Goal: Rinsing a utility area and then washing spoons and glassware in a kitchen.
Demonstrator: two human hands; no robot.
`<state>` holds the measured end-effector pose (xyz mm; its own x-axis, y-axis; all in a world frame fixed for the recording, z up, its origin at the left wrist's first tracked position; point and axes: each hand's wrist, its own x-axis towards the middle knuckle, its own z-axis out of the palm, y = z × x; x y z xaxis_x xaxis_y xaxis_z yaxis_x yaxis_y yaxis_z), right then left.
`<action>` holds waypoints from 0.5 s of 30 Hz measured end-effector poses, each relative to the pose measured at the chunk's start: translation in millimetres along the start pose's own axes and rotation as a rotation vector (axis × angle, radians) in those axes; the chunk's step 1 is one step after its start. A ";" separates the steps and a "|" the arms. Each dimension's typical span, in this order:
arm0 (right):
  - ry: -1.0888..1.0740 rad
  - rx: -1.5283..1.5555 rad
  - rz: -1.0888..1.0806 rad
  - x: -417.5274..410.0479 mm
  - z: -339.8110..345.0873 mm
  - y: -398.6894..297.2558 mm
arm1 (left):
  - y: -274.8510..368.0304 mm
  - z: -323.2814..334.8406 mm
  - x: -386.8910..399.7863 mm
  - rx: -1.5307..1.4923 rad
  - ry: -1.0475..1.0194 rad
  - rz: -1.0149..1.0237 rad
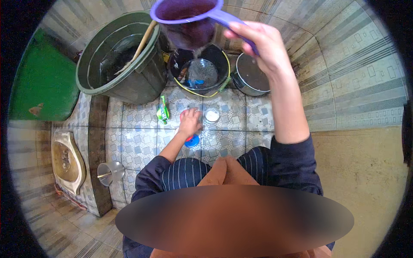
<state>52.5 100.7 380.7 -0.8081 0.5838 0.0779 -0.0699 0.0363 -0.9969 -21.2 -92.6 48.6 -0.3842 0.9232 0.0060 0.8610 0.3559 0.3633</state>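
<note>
My right hand (263,42) grips the handle of a purple plastic water dipper (190,32), raised above a black bucket (222,80). The dipper looks dark inside, and its contents are unclear. Water and a few objects, one of them blue, show in the bucket. Down at the tiled floor (222,145), my left hand (191,122) is over a pink-red object, mostly hidden beneath it. Blur hides whether the fingers close on it. A blue round piece (192,141) lies by that wrist. Close on either side are a small round container (212,115) with white contents and a green packet (163,111).
A large dark-green tub (142,80) holds water and a wooden stick (142,45). A metal-rimmed pot (253,75) stands right of the bucket. To the left are a raised step with a squat toilet (67,163), a transparent cup (111,173) and a green panel (45,80).
</note>
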 end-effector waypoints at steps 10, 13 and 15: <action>0.229 -0.358 0.308 -105.3 -82.6 64.8 | 37.7 80.9 28.4 -0.557 0.199 -0.307; 0.254 -0.471 0.362 -115.9 -89.2 103.1 | 39.7 83.8 36.5 -0.666 0.250 -0.362; 0.238 -0.651 0.430 -119.2 -86.7 120.8 | 36.7 86.0 41.0 -0.676 0.196 -0.372</action>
<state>191.1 105.8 250.0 -0.5358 0.8081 -0.2449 0.6314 0.1909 -0.7516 23.4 -29.3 -18.0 -0.7129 0.6960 -0.0858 0.2999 0.4131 0.8599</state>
